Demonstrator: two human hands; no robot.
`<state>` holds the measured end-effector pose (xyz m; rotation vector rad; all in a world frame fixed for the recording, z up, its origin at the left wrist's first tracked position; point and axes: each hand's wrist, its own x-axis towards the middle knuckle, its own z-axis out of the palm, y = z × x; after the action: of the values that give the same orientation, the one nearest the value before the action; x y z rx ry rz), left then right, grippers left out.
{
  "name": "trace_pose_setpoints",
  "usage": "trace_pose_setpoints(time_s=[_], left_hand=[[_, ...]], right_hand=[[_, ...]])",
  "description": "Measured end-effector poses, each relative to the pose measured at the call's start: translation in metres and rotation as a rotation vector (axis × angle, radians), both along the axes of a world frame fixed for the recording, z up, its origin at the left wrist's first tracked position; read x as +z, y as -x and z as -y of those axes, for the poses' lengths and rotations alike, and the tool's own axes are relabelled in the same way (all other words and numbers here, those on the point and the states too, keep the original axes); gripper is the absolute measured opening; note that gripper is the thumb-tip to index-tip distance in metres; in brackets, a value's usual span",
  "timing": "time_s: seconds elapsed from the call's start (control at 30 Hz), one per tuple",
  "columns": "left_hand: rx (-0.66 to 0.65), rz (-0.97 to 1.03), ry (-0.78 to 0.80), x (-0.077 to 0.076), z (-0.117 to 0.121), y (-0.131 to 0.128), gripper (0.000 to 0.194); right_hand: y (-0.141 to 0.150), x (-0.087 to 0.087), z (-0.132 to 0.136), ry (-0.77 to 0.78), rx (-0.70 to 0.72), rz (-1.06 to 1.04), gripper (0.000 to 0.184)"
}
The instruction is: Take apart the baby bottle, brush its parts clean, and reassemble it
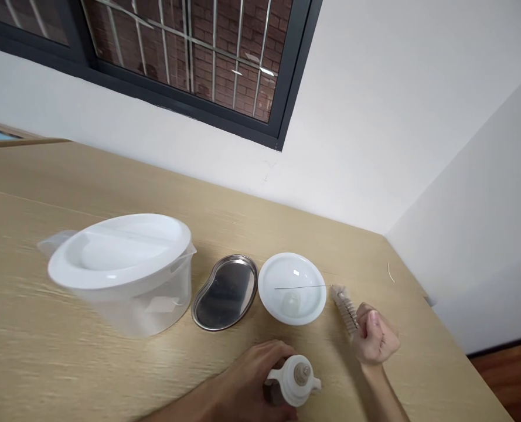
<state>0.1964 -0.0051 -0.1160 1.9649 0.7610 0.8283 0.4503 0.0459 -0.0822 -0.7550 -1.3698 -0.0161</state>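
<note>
As the left hand (247, 381) grips a baby bottle (296, 380), the right (374, 335) clenches a brush (344, 308).

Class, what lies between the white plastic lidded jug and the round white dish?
A kidney-shaped stainless steel tray, seen in the head view.

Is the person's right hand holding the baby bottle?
No, the right hand grips a bottle brush, while the left hand holds the baby bottle.

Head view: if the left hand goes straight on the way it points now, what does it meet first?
The left hand, past the baby bottle it grips, would probably meet the bottle brush in the right hand; depth is unclear from this view.
</note>
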Motion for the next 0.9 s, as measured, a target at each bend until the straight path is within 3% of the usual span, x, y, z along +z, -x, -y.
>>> trace_pose_setpoints(time_s=[0.17,0.4,0.57,0.9], left_hand=[[0.002,-0.016,-0.028,-0.001,0.000,-0.001,0.063],[0.031,0.002,-0.023,-0.002,0.001,-0.003,0.062],[0.065,-0.006,-0.011,-0.001,0.001,-0.006,0.062],[0.088,-0.004,-0.032,-0.007,0.000,-0.008,0.071]], right_hand=[[0.010,-0.002,0.001,0.008,0.080,0.107,0.042],[0.016,-0.011,0.003,-0.004,0.067,0.254,0.037],[0.029,-0.011,0.010,-0.092,0.152,0.437,0.032],[0.035,-0.027,0.015,-0.105,0.207,0.445,0.028]])
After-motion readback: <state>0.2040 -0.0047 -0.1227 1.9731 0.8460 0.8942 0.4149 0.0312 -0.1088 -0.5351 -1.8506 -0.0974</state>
